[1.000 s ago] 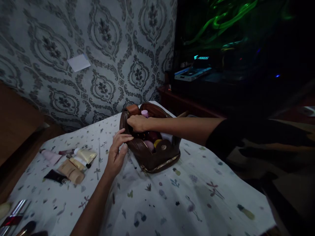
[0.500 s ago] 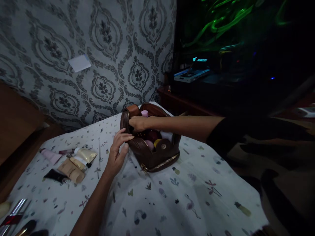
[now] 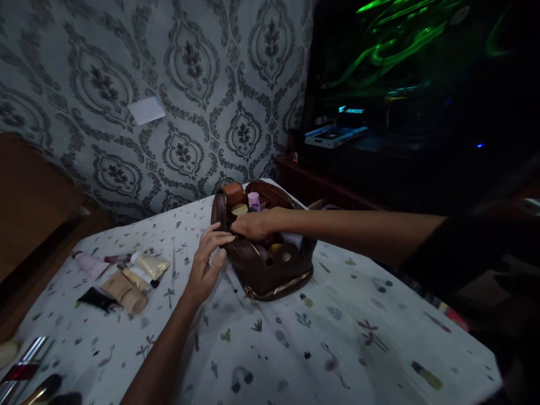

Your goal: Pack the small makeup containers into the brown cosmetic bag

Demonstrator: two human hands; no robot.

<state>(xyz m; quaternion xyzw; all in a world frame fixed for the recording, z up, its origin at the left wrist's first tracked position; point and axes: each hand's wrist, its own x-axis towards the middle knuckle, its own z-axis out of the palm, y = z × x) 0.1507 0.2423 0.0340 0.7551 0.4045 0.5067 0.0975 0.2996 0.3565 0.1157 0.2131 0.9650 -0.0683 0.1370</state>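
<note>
The brown bag [image 3: 274,278] stands unzipped by the far corner of the table [image 3: 270,360], the person's left hand [image 3: 206,273] spread against its rim, the right hand [image 3: 255,225] inside, its grip impossible to tell.

Bare left hand [image 3: 206,270], bare right hand [image 3: 255,225], slim uncovered left forearm [image 3: 166,346], uncovered right forearm [image 3: 350,228], plain black sleeve [image 3: 439,247] ending near the right elbow, its outer outline lost in shadow
</note>
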